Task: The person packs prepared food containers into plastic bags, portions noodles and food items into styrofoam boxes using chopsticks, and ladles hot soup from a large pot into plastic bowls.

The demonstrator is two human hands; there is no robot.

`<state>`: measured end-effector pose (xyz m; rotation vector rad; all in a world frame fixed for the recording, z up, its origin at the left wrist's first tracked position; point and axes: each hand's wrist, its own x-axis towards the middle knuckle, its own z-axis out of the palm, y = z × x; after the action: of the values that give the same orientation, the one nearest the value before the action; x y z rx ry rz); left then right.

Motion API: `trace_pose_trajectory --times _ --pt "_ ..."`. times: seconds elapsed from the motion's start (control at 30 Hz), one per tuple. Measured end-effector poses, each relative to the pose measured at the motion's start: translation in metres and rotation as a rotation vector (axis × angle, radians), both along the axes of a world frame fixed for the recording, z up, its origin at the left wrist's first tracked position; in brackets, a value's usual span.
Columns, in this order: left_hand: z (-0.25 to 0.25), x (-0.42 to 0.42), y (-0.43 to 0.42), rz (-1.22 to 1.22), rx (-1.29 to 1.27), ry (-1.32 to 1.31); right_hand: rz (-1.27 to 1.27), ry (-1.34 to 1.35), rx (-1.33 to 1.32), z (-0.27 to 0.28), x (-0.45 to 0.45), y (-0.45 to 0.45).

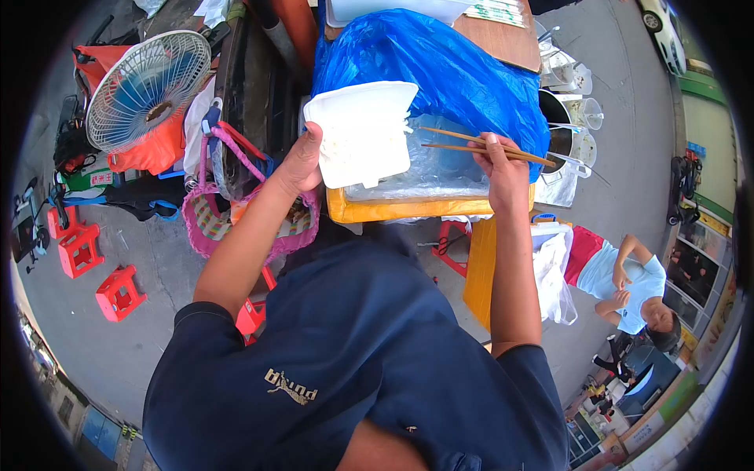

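Left hand [305, 159] grasping a white container [357, 141] by its left side, thumb at the edge; other fingers mostly hidden behind it. Container over the left part of a yellow-edged box [416, 207]. Its contents washed out by glare; a few pale shreds at the right edge.

Right hand [506, 161] closed around a pair of wooden chopsticks [450, 133], tips pointing left, slightly apart, near those shreds. Whether the tips touch any: cannot tell.

Box lined with clear plastic [444, 174]; blue plastic bag [424, 63] bunched over its far side. Left of the box, a pink basket [195, 206]; farther left, a fan [149, 92] and red stools [120, 294]. Well off to the right, a person in a light blue shirt [628, 276], both hands near the chest.
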<state>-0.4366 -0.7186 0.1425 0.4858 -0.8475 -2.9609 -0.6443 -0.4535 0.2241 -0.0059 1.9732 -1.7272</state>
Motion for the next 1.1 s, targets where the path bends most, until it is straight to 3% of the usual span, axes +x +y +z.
trace_pose_trajectory --times 0.17,0.3,0.47,0.6,0.9,1.1 --pt "0.01 0.02 -0.015 0.094 -0.078 -0.078 0.013 -0.407 0.135 -0.192 0.011 -0.044" --pt "0.005 0.038 -0.031 0.136 -0.065 -0.133 -0.062 -0.581 0.222 -0.246 0.028 -0.09" --pt "0.017 0.046 -0.037 0.164 -0.175 -0.149 -0.11 -0.636 -0.105 -0.197 0.015 -0.062" --pt "0.012 0.046 -0.042 0.108 -0.042 -0.123 -0.072 -0.652 -0.364 -0.145 0.008 -0.015" --pt "0.005 0.02 -0.022 -0.034 -0.065 -0.054 -0.245 -0.496 -0.381 -0.115 0.0 0.045" --pt "-0.004 0.0 -0.011 -0.131 -0.064 0.003 -0.34 -0.411 -0.466 -0.04 0.011 0.065"
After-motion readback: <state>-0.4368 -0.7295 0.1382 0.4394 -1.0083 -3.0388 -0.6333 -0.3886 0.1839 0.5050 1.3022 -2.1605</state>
